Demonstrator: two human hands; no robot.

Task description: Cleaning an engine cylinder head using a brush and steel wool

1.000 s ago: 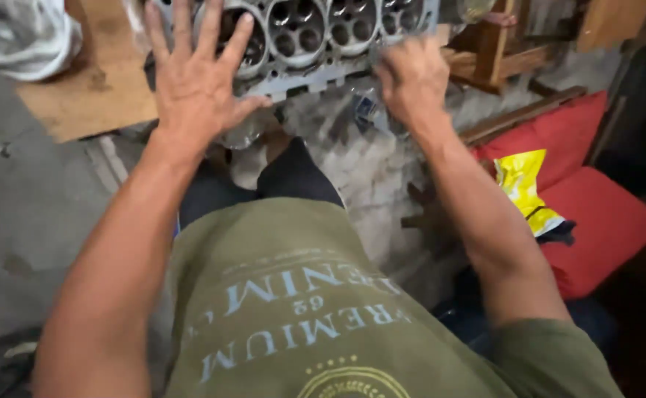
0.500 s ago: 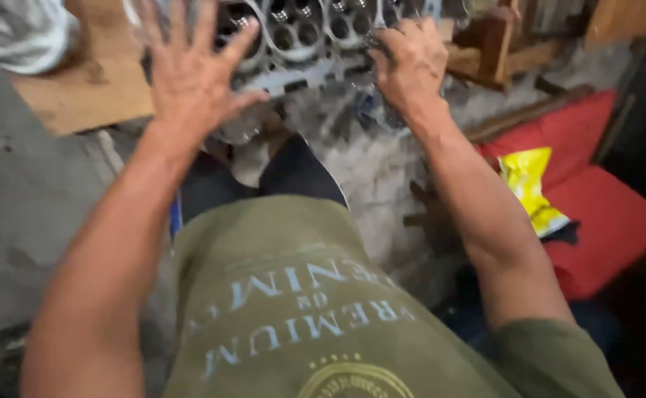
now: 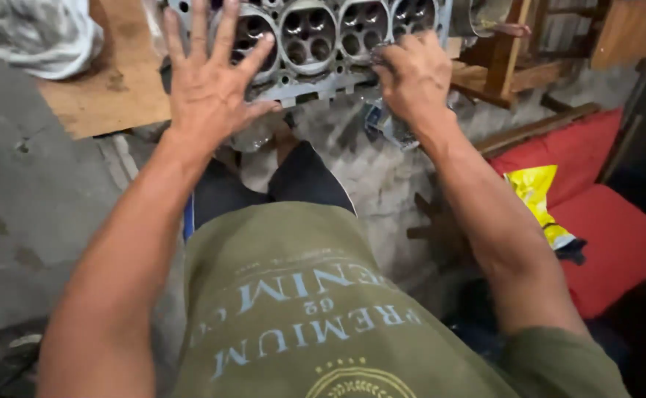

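- Cylinder head [image 3: 316,37]: a grey metal casting with a row of round chambers, lying straight ahead of the person at the top of the view, long axis running left to right.
- Left hand [image 3: 209,85]: fingers spread wide, palm flat against the casting's near left part, grasping nothing.
- Right hand [image 3: 411,77]: fingers curled over the near edge further right (what lies under them is hidden).
- Both hands sit about equally near.

grey cylinder head [image 3: 316,44], chambers upward
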